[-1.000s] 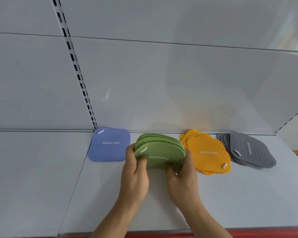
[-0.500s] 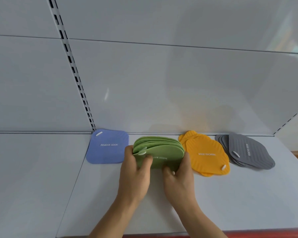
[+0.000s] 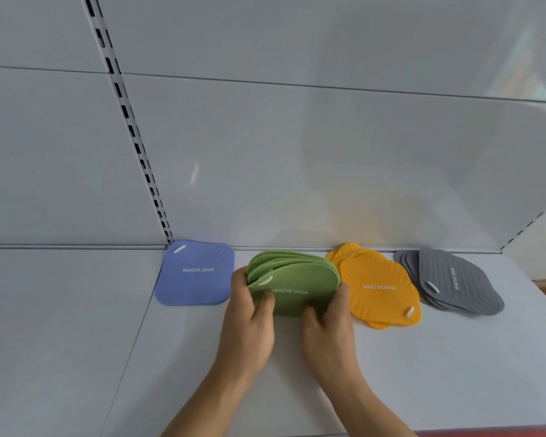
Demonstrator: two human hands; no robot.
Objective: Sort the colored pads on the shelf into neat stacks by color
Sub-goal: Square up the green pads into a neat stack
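At frame centre, a fanned bundle of green ribbed silicone pads (image 3: 297, 287) is held upright on the white shelf (image 3: 454, 357), clasped by the left hand (image 3: 249, 326) and right hand (image 3: 328, 329). If either grip is loosened, the bundle could be spilled onto the untidy orange silicone pad stack (image 3: 380, 290) touching it.

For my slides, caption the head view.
Both hands grip green pads between blue and orange stacks.

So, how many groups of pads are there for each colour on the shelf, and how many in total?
Blue pad group: 1
Green pad group, held by the left hand and right hand: 1
Orange pad group: 1
Grey pad group: 1
Total: 4 groups
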